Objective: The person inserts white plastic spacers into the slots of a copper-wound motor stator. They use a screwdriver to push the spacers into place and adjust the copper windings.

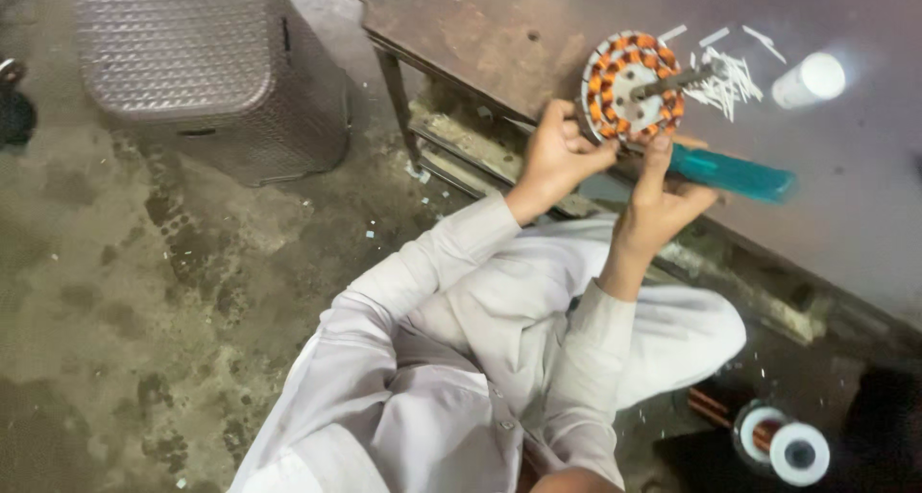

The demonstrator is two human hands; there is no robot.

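The motor stator (634, 83), a round metal core ringed with copper-orange windings and a shaft sticking out of its middle, rests at the near edge of a worn, rusty-brown metal table (538, 23). Below the table lies a stained concrete floor (125, 291), with a grey textured metal box (202, 66) standing on it well off to the left.

The left hand (557, 152) is curled shut around the stator's lower left rim. The right hand (663, 200) is wrapped around a teal-handled tool (735, 174), its fingers touching the stator's lower edge.

A scatter of white slips (730, 80) and a white cylinder (809, 80) lie just beyond the stator, the tabletop further right being bare. A spool of copper wire (773, 440) sits on the floor by the person's knee.
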